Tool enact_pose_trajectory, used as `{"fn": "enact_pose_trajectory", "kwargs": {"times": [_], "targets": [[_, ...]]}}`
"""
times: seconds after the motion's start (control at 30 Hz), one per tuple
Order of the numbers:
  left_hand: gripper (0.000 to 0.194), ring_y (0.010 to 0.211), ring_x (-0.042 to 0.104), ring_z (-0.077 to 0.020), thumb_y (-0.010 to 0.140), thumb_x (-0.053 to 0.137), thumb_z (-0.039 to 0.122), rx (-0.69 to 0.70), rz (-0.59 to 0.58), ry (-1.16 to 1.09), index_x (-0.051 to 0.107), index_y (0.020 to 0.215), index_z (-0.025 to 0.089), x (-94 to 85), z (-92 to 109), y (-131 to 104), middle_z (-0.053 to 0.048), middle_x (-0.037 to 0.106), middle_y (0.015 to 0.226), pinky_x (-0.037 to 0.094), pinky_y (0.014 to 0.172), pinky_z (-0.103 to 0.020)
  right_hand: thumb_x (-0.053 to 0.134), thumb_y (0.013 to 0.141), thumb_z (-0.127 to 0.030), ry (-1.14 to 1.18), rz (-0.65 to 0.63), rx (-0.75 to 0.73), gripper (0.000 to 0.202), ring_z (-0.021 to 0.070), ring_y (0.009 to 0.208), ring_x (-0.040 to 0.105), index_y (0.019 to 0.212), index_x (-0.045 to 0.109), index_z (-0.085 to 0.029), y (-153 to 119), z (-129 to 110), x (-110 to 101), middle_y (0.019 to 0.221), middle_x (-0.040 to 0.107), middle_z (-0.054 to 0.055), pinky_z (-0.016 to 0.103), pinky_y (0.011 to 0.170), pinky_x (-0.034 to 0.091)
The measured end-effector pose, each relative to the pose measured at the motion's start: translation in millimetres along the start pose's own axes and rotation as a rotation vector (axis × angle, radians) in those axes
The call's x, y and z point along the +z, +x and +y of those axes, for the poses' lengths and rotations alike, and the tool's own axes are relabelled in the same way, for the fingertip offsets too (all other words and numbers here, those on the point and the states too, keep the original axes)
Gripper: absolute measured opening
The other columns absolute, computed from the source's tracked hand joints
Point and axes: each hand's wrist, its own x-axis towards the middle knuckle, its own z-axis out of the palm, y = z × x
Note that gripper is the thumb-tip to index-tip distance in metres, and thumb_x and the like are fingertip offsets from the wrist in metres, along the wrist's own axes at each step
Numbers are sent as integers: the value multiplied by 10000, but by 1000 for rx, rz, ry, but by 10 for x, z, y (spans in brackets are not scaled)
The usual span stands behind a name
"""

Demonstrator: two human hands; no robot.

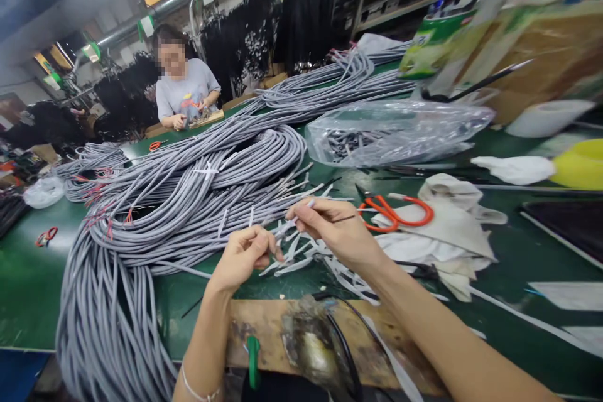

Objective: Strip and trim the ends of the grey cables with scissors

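Observation:
My left hand (pixel 247 257) is closed in a pinch near the front edge of the grey cable pile, on what looks like a grey cable; its fingers hide most of it. Just to its right, my right hand (pixel 330 226) has thumb and forefinger pressed together, and a thin black strand (pixel 345 218) sticks out from the grip. A small whitish tip (pixel 311 203) shows above those fingers. Beneath the hands lie loose white strips (pixel 301 254). Large looped bundles of grey cable (pixel 188 201) fill the table to the left, some ends showing red wires.
Orange-handled scissors (pixel 398 213) lie by a white cloth (pixel 438 232) on the green table (pixel 509 257). A clear plastic bag (pixel 424 125) sits behind. A wooden board (pixel 254 326) with a wrapped dark object is in front. A co-worker (pixel 186 88) sits across the table.

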Motion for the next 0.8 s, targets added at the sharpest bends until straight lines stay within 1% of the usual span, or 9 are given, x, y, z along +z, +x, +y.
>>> {"fn": "enact_pose_trajectory", "kwargs": {"times": [0.2, 0.3, 0.37, 0.43, 0.5, 0.57, 0.63, 0.67, 0.8], "targets": [[559, 431, 278, -38, 662, 646, 653, -38, 8, 156, 518, 540, 123, -90, 67, -10, 37, 423, 504, 203, 430, -214, 608, 668, -678, 26, 120, -17, 497, 101, 443, 426, 584, 610, -188, 8, 15, -43, 496, 512, -1, 244, 407, 316], [541, 433, 335, -56, 640, 685, 624, -57, 16, 222, 575, 507, 112, -223, 96, -88, 20, 468, 481, 260, 449, -224, 603, 687, -657, 14, 147, -31, 476, 123, 492, 489, 591, 615, -191, 14, 7, -88, 513, 541, 10, 253, 458, 376], [486, 486, 465, -98, 629, 734, 557, -54, 51, 269, 608, 487, 110, -364, 125, -186, -16, 550, 502, 356, 511, -240, 596, 695, -649, 0, 155, -44, 469, 133, 519, 520, 590, 614, -192, 33, -19, -108, 530, 567, 19, 259, 493, 408], [407, 700, 612, -180, 633, 766, 487, -14, 143, 302, 645, 521, 115, -505, 166, -280, -80, 673, 678, 445, 675, -276, 621, 674, -636, -16, 114, -53, 455, 140, 527, 541, 592, 625, -189, 71, -70, -106, 545, 594, 26, 263, 509, 429], [367, 914, 627, -220, 664, 740, 499, 75, 281, 303, 678, 642, 138, -577, 212, -310, -103, 707, 916, 449, 838, -312, 674, 626, -610, -30, 26, -59, 429, 142, 507, 550, 601, 639, -183, 116, -144, -85, 549, 611, 25, 262, 499, 440], [402, 998, 610, -217, 708, 674, 559, 170, 391, 288, 682, 756, 160, -534, 251, -238, -101, 692, 1031, 422, 936, -343, 716, 589, -579, -44, -54, -63, 406, 141, 477, 547, 610, 637, -181, 154, -224, -67, 525, 604, 14, 258, 476, 438], [452, 952, 631, -213, 713, 653, 587, 215, 414, 270, 691, 852, 158, -386, 278, -74, -102, 703, 986, 438, 935, -365, 700, 611, -583, -66, -112, -77, 405, 146, 477, 557, 641, 633, -185, 178, -289, -77, 516, 604, 10, 256, 477, 442], [494, 894, 647, -214, 690, 660, 608, 215, 390, 255, 700, 857, 146, -289, 285, 23, -102, 713, 918, 466, 895, -371, 663, 649, -603, -84, -140, -95, 416, 152, 496, 572, 662, 636, -188, 184, -310, -96, 527, 615, 16, 258, 491, 449], [574, 693, 638, -179, 588, 740, 599, 89, 156, 118, 732, 890, 111, 65, 251, 298, -85, 705, 782, 505, 718, -333, 446, 792, -675, -150, -246, -188, 534, 173, 584, 614, 698, 668, -199, 164, -299, -218, 581, 651, 43, 283, 586, 488]]}}
